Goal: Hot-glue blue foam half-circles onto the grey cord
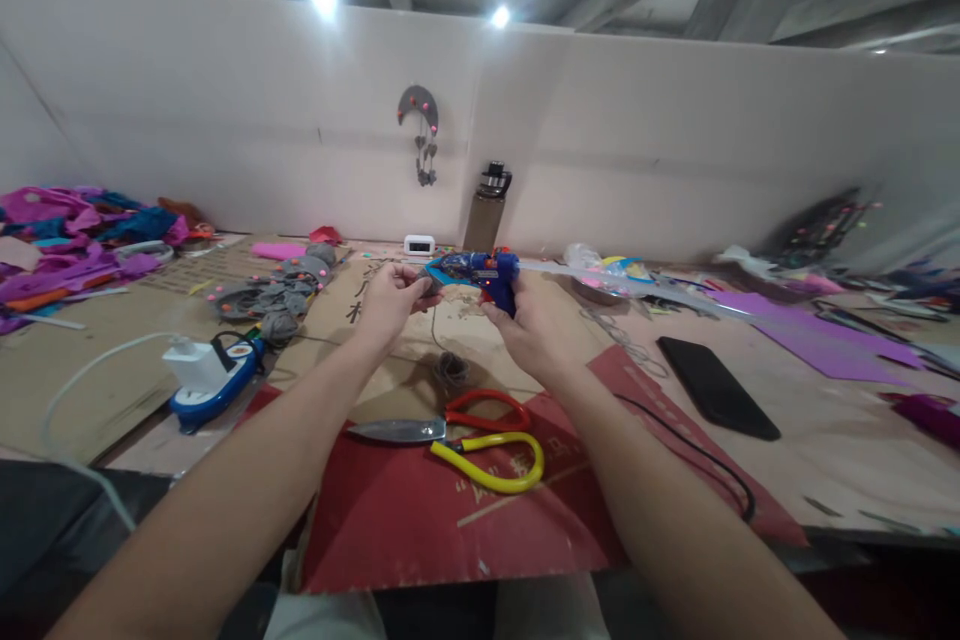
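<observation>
My right hand grips a blue glue gun by its handle, nozzle pointing left, held above the table. My left hand pinches a small grey felt piece right at the gun's tip. A thin string hangs from the piece down to a small coil on the table. The gun's black cord trails off to the right across the red sheet. Scissors with a red and a yellow handle lie shut on that sheet just below my hands.
A black phone lies right of my hands. A power strip with a white plug sits left. Grey felt pieces, pink and purple scraps, a metal bottle, a small white clock and purple sheets ring the table.
</observation>
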